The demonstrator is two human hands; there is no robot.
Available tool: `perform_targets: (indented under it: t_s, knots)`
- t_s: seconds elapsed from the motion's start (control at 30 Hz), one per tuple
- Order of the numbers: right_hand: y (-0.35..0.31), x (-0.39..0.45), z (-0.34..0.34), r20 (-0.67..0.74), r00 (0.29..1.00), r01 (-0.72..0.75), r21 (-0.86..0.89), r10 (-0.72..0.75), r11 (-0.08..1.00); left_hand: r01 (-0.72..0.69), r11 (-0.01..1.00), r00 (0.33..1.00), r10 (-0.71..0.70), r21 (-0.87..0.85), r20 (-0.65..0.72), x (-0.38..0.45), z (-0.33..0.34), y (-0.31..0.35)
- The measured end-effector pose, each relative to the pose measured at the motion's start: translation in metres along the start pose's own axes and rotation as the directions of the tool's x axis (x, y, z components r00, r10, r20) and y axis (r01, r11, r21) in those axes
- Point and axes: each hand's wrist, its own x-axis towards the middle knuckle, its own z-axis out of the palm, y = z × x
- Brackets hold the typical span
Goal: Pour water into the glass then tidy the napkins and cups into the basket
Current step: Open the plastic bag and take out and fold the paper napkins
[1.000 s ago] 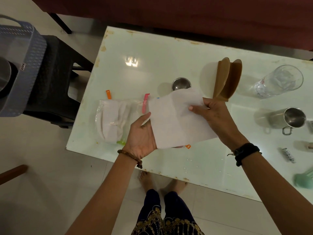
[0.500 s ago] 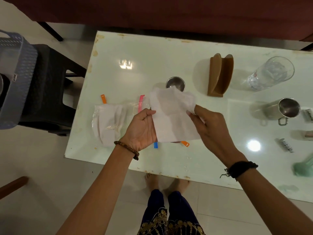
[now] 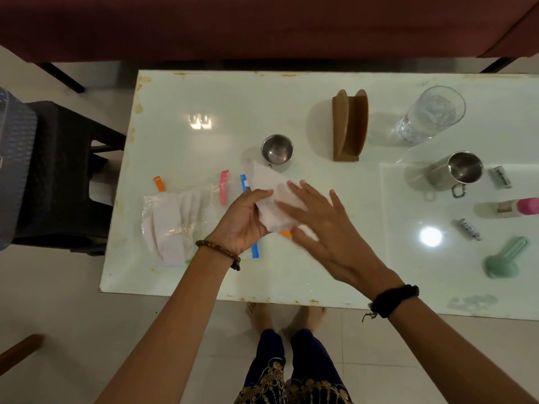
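Head view looks down on a white napkin point(image 3: 269, 196) held just above the tabletop point(image 3: 204, 94), between both hands. Her left hand point(image 3: 243, 221) grips its left edge from beneath, thumb curled over; the right hand point(image 3: 323, 228) lies flat on top, fingers straight and spread. A steel cup point(image 3: 277, 148) stands just beyond. The glass point(image 3: 431, 115) is well off right.

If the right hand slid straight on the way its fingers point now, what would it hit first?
The right hand lies flat on the folded napkin, fingers aimed up-left. Past the napkin, the first thing in that line looks like the small steel cup, though depth is hard to judge from this single view.
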Motion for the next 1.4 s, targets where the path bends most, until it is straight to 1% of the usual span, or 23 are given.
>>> perform_targets:
  t_s: [0.03, 0.07, 0.1, 0.13, 0.17, 0.23, 0.27, 0.3, 0.4, 0.5, 0.6, 0.63, 0.67, 0.77, 0.83, 0.9, 0.97, 1.03, 1.1, 1.17, 1.27, 1.37, 1.4]
  knots:
    - [0.003, -0.002, -0.003, -0.12, 0.991, -0.045, 0.17, 0.066, 0.984, -0.015, 1.0, 1.0, 0.016, 0.023, -0.021, 0.001, 0.003, 0.0]
    - [0.007, -0.004, -0.008, -0.229, 0.959, -0.087, 0.333, 0.17, 0.939, -0.019, 0.999, 0.999, 0.02, 0.051, -0.027, 0.002, 0.006, 0.001]
    - [0.011, -0.005, -0.012, -0.285, 0.912, -0.128, 0.483, 0.294, 0.866, -0.01, 0.996, 1.0, 0.013, 0.091, -0.028, 0.002, 0.008, 0.002]
    - [0.017, -0.006, -0.018, -0.273, 0.869, -0.177, 0.608, 0.413, 0.774, 0.003, 0.99, 1.0, 0.001, 0.142, -0.029, 0.003, 0.012, 0.004]
    - [0.022, -0.007, -0.025, -0.196, 0.845, -0.23, 0.707, 0.498, 0.669, 0.017, 0.98, 1.0, -0.012, 0.196, -0.029, 0.003, 0.017, 0.006]
    - [0.034, -0.01, -0.034, 0.011, 0.84, -0.31, 0.831, 0.543, 0.463, 0.021, 0.959, 1.0, -0.019, 0.283, -0.009, 0.006, 0.029, 0.012]
    - [0.038, -0.011, -0.035, 0.055, 0.841, -0.322, 0.85, 0.538, 0.416, 0.011, 0.947, 1.0, -0.013, 0.322, 0.004, 0.009, 0.034, 0.016]
    - [0.041, -0.011, -0.038, 0.05, 0.837, -0.315, 0.859, 0.545, 0.403, -0.006, 0.926, 1.0, 0.003, 0.377, 0.011, 0.013, 0.041, 0.02]
    - [0.046, -0.008, -0.041, -0.061, 0.786, -0.222, 0.901, 0.616, 0.373, -0.079, 0.831, 0.993, 0.112, 0.551, -0.026, 0.027, 0.062, 0.029]
    - [0.053, -0.002, -0.044, -0.131, 0.723, -0.112, 0.947, 0.678, 0.302, -0.136, 0.81, 0.968, 0.232, 0.571, -0.099, 0.043, 0.083, 0.034]
    - [0.062, 0.012, -0.049, -0.175, 0.669, -0.044, 0.961, 0.722, 0.274, -0.17, 0.788, 0.941, 0.308, 0.592, -0.14, 0.065, 0.11, 0.04]
    - [0.066, 0.018, -0.052, -0.189, 0.661, -0.019, 0.963, 0.726, 0.268, -0.181, 0.742, 0.929, 0.344, 0.646, -0.136, 0.074, 0.121, 0.042]
    - [0.069, 0.024, -0.056, -0.199, 0.656, 0.006, 0.966, 0.729, 0.258, -0.196, 0.67, 0.913, 0.392, 0.716, -0.116, 0.082, 0.132, 0.045]
    - [0.083, 0.046, -0.067, -0.214, 0.628, 0.042, 0.969, 0.748, 0.242, -0.255, 0.42, 0.846, 0.534, 0.871, -0.01, 0.102, 0.162, 0.052]
    - [0.093, 0.061, -0.07, -0.221, 0.585, 0.028, 0.967, 0.78, 0.253, -0.245, 0.325, 0.832, 0.554, 0.914, 0.026, 0.115, 0.175, 0.057]
    - [0.104, 0.075, -0.072, -0.231, 0.522, 0.003, 0.963, 0.821, 0.269, -0.185, 0.284, 0.86, 0.51, 0.941, 0.015, 0.131, 0.186, 0.058]
    - [0.114, 0.088, -0.07, -0.224, 0.481, -0.015, 0.965, 0.848, 0.263, -0.117, 0.213, 0.875, 0.485, 0.97, -0.001, 0.145, 0.192, 0.056]
    - [0.124, 0.099, -0.067, -0.191, 0.467, -0.034, 0.972, 0.863, 0.234, -0.067, 0.136, 0.857, 0.515, 0.988, -0.013, 0.156, 0.195, 0.05]
    - [0.131, 0.106, -0.063, -0.168, 0.459, -0.043, 0.977, 0.873, 0.211, -0.043, 0.093, 0.833, 0.553, 0.995, -0.016, 0.161, 0.194, 0.044]
    - [0.138, 0.112, -0.059, -0.156, 0.435, -0.064, 0.977, 0.887, 0.203, -0.026, 0.065, 0.83, 0.558, 0.998, -0.015, 0.167, 0.192, 0.038]
    - [0.145, 0.116, -0.053, -0.153, 0.397, -0.145, 0.963, 0.905, 0.227, -0.014, 0.052, 0.847, 0.531, 0.999, -0.016, 0.177, 0.186, 0.029]
    - [0.147, 0.115, -0.049, -0.17, 0.404, -0.228, 0.933, 0.899, 0.278, -0.01, -0.009, 0.842, 0.54, 1.0, 0.013, 0.184, 0.178, 0.022]
    - [0.148, 0.113, -0.047, -0.18, 0.412, -0.246, 0.922, 0.893, 0.3, -0.025, -0.006, 0.837, 0.546, 1.0, 0.024, 0.185, 0.175, 0.019]
